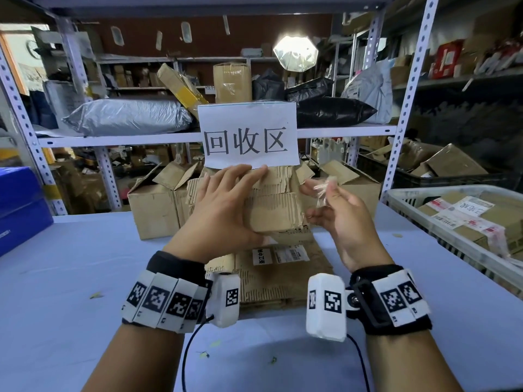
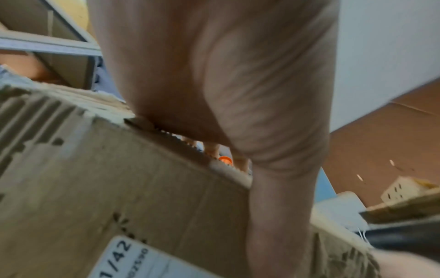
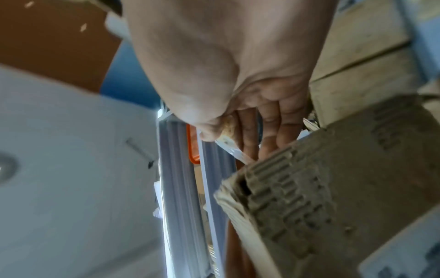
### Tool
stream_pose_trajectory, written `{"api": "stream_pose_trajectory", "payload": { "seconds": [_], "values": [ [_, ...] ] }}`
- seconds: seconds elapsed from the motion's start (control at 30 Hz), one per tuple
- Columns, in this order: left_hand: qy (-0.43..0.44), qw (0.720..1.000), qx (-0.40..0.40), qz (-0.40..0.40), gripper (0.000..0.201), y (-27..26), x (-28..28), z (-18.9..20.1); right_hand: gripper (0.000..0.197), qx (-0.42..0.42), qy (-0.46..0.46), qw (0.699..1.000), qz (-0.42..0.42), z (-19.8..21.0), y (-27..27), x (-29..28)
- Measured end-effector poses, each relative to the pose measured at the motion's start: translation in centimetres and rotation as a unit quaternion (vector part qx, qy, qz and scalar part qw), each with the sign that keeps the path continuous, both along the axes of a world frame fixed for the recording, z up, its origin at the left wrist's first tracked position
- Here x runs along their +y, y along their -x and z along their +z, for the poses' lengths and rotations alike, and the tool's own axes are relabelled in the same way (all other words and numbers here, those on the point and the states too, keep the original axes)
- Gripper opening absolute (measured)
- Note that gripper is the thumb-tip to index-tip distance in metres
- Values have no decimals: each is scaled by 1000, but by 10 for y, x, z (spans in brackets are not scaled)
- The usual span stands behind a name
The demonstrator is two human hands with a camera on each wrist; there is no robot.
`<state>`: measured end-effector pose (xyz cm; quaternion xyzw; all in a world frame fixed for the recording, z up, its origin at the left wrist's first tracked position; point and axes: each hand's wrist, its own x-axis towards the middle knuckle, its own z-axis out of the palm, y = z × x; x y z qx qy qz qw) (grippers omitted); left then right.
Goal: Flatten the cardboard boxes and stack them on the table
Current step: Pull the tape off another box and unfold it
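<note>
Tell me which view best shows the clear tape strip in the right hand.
Head view: the crumpled clear tape strip shows whole, pinched in the right hand. The right wrist view catches only a blurred piece below the thumb. The left wrist view shows none.

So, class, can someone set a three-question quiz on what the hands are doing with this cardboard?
1. True or false: the left hand holds nothing.
2. What does the right hand pinch? A) a knife B) a strip of clear tape C) a pen
3. What lies on the table beneath the raised hands?

Key
1. False: it holds the torn box.
2. B
3. Flattened cardboard with white labels on it.
</note>
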<state>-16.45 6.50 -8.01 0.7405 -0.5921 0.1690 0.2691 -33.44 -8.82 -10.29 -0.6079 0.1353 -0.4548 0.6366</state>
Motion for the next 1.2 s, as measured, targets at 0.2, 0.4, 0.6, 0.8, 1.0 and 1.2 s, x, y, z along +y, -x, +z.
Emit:
{"api": "stream_pose_trajectory", "payload": {
  "seconds": [0.2, 0.4, 0.6, 0.8, 1.0, 1.2],
  "values": [
    [17, 999, 37, -27, 124, -6, 2, -5, 39, -108, -190, 966, 140, -5, 0, -8],
    [30, 998, 44, -24, 123, -8, 2, -8, 28, -201, -275, 925, 167, -10, -1, -12],
    [33, 998, 44, -26, 121, -11, 1, -12, 27, -213, -307, 919, 123, -14, -5, -15],
    [42, 997, 56, -28, 120, -14, 2, -12, 31, -207, -312, 924, 73, -21, -2, -27],
    [46, 997, 40, -37, 123, -14, 2, -14, 29, -141, -272, 951, -50, -20, 21, -63],
    [55, 997, 17, -41, 123, -15, 2, -18, 32, 154, -97, 972, -151, -23, 12, -118]
  ]
}}
